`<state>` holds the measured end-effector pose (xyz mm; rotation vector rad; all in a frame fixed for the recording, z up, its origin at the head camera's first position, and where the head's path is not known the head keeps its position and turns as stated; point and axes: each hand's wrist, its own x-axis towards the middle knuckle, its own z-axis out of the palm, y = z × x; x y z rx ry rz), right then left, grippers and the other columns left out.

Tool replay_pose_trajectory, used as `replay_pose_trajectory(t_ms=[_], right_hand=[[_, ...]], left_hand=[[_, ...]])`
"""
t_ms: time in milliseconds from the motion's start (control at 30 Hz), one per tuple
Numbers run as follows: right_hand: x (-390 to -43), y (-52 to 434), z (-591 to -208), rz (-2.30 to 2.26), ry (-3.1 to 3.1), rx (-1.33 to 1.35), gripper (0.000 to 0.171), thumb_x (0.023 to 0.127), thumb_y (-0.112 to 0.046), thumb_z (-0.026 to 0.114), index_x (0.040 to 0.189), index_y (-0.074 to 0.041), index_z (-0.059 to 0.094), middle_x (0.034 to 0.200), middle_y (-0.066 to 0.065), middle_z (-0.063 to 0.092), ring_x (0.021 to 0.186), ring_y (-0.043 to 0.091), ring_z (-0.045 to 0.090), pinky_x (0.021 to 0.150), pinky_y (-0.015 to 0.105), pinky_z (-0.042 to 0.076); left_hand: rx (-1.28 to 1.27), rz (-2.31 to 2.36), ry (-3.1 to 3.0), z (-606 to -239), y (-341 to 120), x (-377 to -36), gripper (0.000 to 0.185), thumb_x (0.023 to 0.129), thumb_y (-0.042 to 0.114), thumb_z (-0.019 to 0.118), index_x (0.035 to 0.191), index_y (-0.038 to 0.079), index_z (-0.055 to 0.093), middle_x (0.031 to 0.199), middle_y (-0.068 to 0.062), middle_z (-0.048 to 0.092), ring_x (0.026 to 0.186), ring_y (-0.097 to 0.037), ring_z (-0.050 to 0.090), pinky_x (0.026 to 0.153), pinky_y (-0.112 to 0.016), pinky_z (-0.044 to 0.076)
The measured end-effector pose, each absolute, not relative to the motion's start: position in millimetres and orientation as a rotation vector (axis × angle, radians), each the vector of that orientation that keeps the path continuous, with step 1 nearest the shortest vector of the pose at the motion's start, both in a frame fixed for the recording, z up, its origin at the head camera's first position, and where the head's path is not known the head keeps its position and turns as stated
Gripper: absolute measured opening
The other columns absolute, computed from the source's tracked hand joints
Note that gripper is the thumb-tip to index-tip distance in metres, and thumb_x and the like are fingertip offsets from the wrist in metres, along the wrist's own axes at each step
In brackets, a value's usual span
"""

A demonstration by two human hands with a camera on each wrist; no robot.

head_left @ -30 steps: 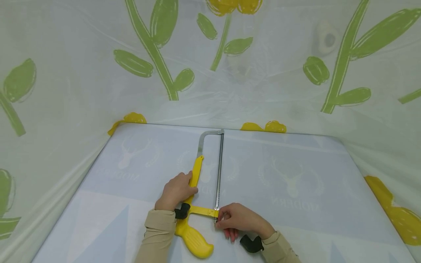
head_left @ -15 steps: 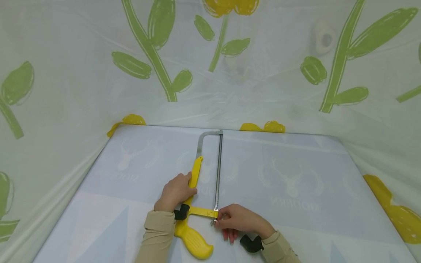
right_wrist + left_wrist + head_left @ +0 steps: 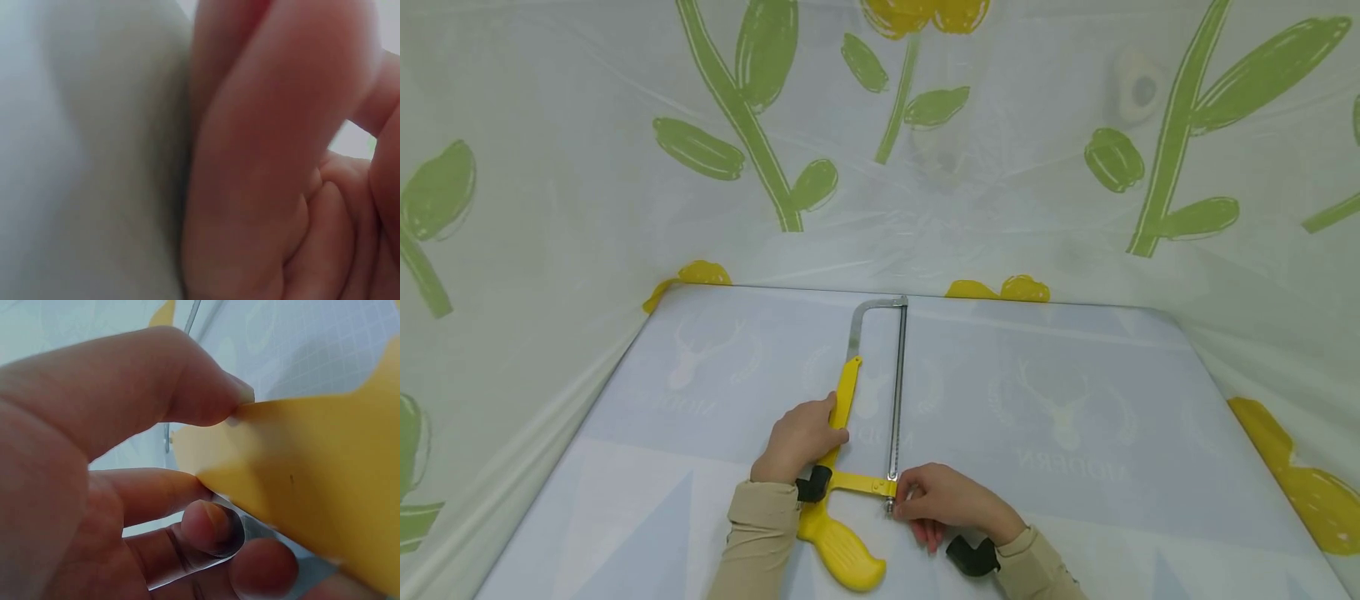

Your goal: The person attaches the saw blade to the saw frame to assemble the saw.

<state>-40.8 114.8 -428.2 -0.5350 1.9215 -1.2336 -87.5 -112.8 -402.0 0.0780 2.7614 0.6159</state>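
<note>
A hacksaw [image 3: 848, 385] with a yellow frame and silver front bow lies on the table, its grip [image 3: 850, 560] toward me and its blade [image 3: 898, 392] on the right. My left hand [image 3: 801, 437] holds the yellow back bar between thumb and fingers; the left wrist view shows the thumb on one edge of the yellow bar [image 3: 300, 469] and fingers at the other. At the blade's near end, my right hand [image 3: 953, 500] pinches a small metal wing nut [image 3: 889, 505] just below the yellow cross arm [image 3: 861, 482]. The right wrist view shows only curled fingers [image 3: 262, 156] close up.
The table [image 3: 1075, 533] wears a pale blue and white cloth printed with deer heads. Behind it hangs a whitish curtain [image 3: 1000, 192] with green leaves and yellow flowers. Black wrist mounts [image 3: 973, 557] sit beside the sleeves.
The right thumb and fingers shift slightly at the wing nut, whose wings now stand at a different angle. The left hand and the saw keep their place.
</note>
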Motion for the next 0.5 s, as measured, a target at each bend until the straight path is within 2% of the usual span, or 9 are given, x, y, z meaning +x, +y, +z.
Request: replay_pose_trajectory(t_ms=[500], right_hand=[[-39.8,115.5,-427.4,-1.222,1.869,-0.548,0.027,0.084,-0.034,0.058,0.076,-0.009,0.066,0.055,0.005,0.06,0.042,0.018,0.055,0.041,0.03,0.044]], left_hand=[[0.103,0.597,2.755,-400.3,-113.6,-87.9,0.067,0.077,0.027,0.061,0.136,0.005,0.037,0.118,-0.013,0.054,0.076,-0.019,0.049,0.068,-0.035,0.041]])
